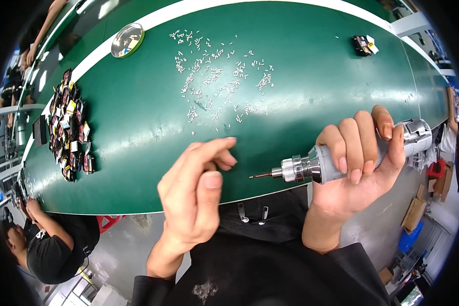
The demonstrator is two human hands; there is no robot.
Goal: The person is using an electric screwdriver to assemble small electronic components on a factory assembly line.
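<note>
My right hand (359, 148) is wrapped round a grey electric screwdriver (327, 166), which lies nearly level above the near part of the green table. Its thin bit (261, 176) points left, toward my left hand (196, 188). That hand hovers near the table's front edge with the fingers bent, the thumb apart, and nothing visible in it. Beyond both hands, many small silvery pins or screws (214, 75) lie scattered over the green tabletop (316, 76); they are too small to tell which.
A heap of small black parts with yellow and white labels (68, 125) is at the left. One similar black part (363, 45) sits at the far right. A round dish with a yellow-green rim (128, 41) stands far left. Another person (53, 242) works at lower left.
</note>
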